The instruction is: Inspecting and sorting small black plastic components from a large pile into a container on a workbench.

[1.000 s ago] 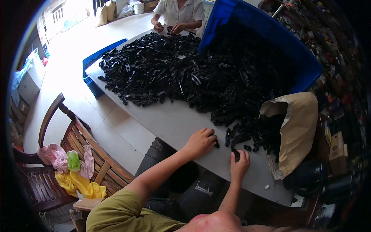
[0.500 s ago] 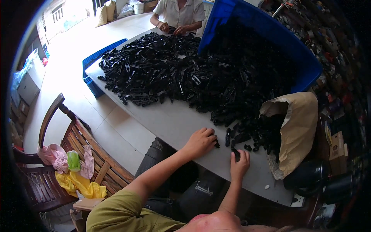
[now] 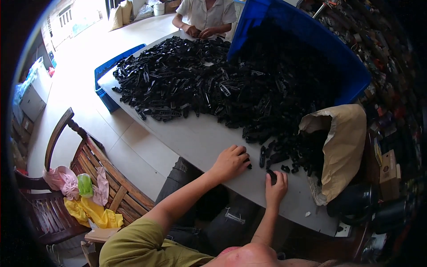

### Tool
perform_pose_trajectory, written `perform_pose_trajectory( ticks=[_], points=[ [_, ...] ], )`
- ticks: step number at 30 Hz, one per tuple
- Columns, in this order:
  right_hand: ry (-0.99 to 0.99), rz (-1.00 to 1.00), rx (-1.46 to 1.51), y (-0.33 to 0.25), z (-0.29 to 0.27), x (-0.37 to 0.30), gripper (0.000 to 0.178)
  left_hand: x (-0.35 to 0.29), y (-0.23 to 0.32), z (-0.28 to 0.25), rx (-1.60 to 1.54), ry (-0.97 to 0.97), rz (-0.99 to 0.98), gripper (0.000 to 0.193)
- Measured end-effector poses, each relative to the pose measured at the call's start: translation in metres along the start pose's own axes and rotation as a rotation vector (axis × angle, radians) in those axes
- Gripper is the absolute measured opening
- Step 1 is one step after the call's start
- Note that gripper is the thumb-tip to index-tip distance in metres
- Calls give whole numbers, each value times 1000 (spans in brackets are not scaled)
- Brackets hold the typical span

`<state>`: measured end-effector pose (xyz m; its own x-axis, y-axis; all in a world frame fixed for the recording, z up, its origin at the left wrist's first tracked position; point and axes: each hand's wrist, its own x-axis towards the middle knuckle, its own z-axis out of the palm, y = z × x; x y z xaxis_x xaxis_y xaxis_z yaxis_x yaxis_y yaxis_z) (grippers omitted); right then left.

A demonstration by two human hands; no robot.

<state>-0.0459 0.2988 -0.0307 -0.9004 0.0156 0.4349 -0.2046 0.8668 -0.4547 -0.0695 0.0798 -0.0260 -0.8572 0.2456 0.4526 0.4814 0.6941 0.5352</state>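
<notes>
My left hand (image 3: pixel 230 163) rests on the grey-white table (image 3: pixel 191 138), fingers curled round a small black plastic part, of which only the end shows past the fingertips. To its right, my right hand (image 3: pixel 276 189) pinches a dark, oblong black plastic part (image 3: pixel 271 176) between thumb and fingers, just above the tabletop. Between and beyond the hands lie a few loose black parts (image 3: pixel 262 155). They trail off from a large heap of black plastic parts (image 3: pixel 187 84) covering much of the table.
A tilted blue crate (image 3: pixel 356 84) spills parts onto the table. An open brown paper sack (image 3: pixel 349 151) stands at the right. Across the table a person (image 3: pixel 207 18) handles parts. Another blue crate (image 3: pixel 103 95) sits beyond the left edge. A wooden chair (image 3: pixel 106 173) holds cloths.
My hands stay almost in place, each keeping its black part. Across the table, the other person's hands have drawn closer together.
</notes>
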Motion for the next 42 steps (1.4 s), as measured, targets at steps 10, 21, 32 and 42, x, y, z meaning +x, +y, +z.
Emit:
perform_pose_trajectory(
  ticks=[10,21,32,42],
  points=[
    [52,-34,37,-2,4,12,24,-18,0,-29,-189,14,-52,38],
    [71,-41,38,-2,-1,4,23,-33,2,-39,-539,-104,-255,29],
    [-218,-147,440,-48,3,2,29,-23,-3,-42,-407,-210,-194,28],
    [-221,-194,420,-45,6,5,31,-21,-14,-39,-427,-196,-147,26]
  ],
)
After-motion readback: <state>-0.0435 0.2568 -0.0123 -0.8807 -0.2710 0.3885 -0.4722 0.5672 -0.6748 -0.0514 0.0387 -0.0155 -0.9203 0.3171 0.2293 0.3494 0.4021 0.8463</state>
